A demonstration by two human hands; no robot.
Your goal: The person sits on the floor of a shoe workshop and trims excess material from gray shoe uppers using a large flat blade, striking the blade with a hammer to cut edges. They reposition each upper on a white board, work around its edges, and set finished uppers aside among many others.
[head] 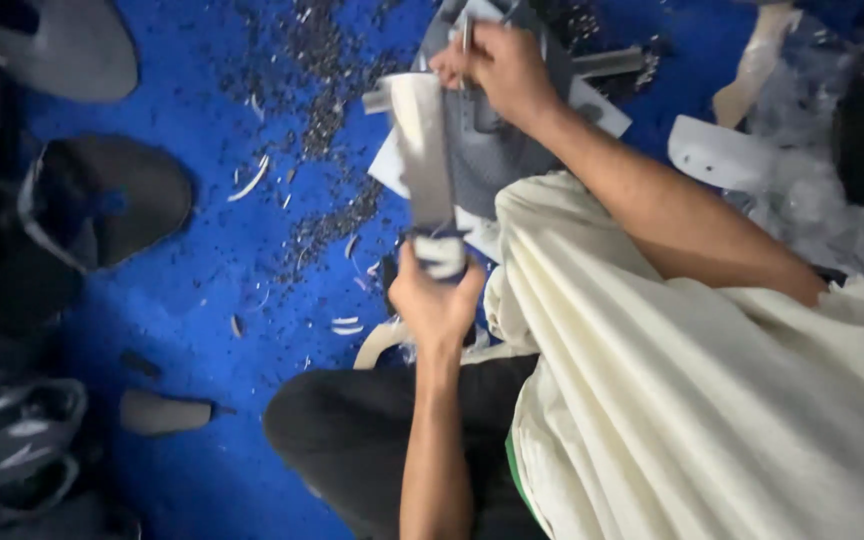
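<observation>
My left hand (436, 300) grips the near end of a long pale grey strip (424, 150) that runs away from me over the blue floor. Farther off, my right hand (500, 68) is closed on a thin metal tool (466, 38) at the strip's far end, above a grey shoe upper (492, 150) lying on white sheets. The strip is blurred, so I cannot make out its exact shape. A cream cloth (692, 400) covers my lap and right side, and my dark-trousered knee (352, 440) points left.
Dark shavings and white slivers (322, 120) litter the blue mat (202, 250). Grey shoe uppers (102, 200) lie stacked along the left edge. A small grey piece (157, 412) lies near my knee. White cut pieces (717, 150) and clear plastic (822, 200) lie at the right.
</observation>
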